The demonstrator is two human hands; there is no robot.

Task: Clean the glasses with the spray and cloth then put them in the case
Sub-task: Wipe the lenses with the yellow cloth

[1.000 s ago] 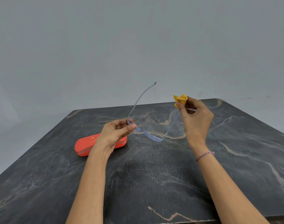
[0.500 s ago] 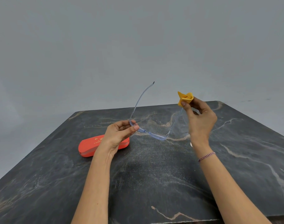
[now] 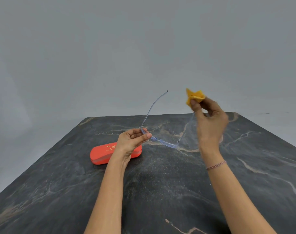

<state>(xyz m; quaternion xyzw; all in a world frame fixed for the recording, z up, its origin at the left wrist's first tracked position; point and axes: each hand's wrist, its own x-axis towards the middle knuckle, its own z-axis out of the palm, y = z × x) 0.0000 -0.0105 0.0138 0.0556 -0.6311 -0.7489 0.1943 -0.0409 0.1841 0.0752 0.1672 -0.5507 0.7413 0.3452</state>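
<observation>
Above the middle of the dark marbled stone surface (image 3: 160, 191), the left hand (image 3: 132, 141) keeps a pinching grip on the left hinge of the clear blue-tinted plastic glasses (image 3: 162, 142), so the right hand (image 3: 209, 119), its grip pinching the folded yellow cloth (image 3: 194, 97) at the right temple, should wipe lightly without bending it.

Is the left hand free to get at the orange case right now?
Probably not yet. The case lies on the table right by the left hand, nothing between them, but that hand pinches the glasses and would have to let go first.
</observation>
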